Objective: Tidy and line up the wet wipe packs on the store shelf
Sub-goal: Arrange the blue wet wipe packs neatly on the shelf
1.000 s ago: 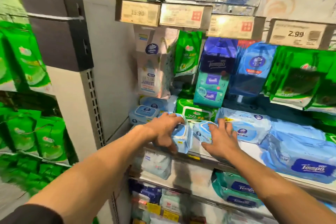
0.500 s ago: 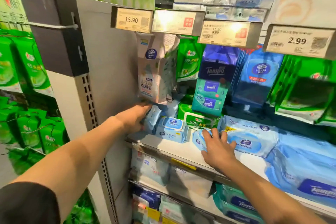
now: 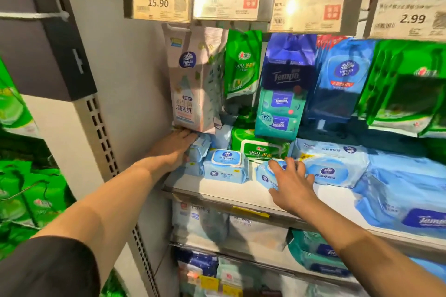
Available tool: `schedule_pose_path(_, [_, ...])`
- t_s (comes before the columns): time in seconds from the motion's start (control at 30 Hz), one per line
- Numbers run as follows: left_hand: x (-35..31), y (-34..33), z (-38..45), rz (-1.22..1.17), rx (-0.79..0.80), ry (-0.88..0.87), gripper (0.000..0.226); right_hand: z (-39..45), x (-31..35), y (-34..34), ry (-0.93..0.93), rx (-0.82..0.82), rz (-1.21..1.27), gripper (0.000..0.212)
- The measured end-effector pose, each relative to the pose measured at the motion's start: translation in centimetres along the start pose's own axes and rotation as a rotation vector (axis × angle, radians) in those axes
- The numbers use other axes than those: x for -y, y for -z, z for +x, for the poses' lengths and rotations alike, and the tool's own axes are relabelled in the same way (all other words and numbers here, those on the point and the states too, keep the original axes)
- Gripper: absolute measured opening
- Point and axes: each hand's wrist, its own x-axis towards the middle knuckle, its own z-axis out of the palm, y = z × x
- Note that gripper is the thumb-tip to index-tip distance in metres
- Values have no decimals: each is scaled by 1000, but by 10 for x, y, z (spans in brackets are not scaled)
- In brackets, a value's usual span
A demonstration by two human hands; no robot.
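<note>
Small blue wet wipe packs lie on the white shelf (image 3: 229,194). My left hand (image 3: 172,149) reaches deep into the shelf's left corner and grips a tilted small blue pack (image 3: 201,147), which sits on top of another one by the side wall. Just right of it, a small pack with a white lid (image 3: 225,166) lies flat and faces forward. My right hand (image 3: 290,181) lies over a further small blue pack (image 3: 264,176), fingers curled across its top and thumb at its front edge. That pack lies next to a larger light-blue pack (image 3: 333,169).
A green 999 pack (image 3: 261,149) lies behind the small ones. Big blue Tempo packs (image 3: 410,202) fill the shelf's right end. Hanging bags, among them a pale Vinda bag (image 3: 190,84), dangle low over the back. Price tags (image 3: 158,2) line the rail overhead. More packs sit on lower shelves.
My left hand carried a small blue pack from the shelf's front edge back into the left corner. The white-lidded pack now lies flat. My right hand stayed on its pack.
</note>
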Motion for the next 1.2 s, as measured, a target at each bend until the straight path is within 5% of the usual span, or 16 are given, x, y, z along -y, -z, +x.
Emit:
schedule_pose_path(0.27, [-8,-3,-13,-63,-94,15,75,-4,2,6,-64,16,95,60])
schedule_pose_path(0.43, [-10,-5,-35,-289,-339,98,42,-2,0,17,-103,45,225,57])
schedule_pose_path(0.67, [-9,0,-54,-294,-223,130,38,-14,12,26,132,-171,460,56])
schedule_pose_path(0.83, [-17,-8,-67,-240,54,74,26,-17,46,20,429,-226,590,56])
schedule_pose_path(0.93, [-20,-15,-73,-196,118,22,30,3,70,25,417,-254,632,53])
schedule_pose_path(1.2, [-13,-16,-73,-300,95,86,33,59,78,29,356,-10,425,54])
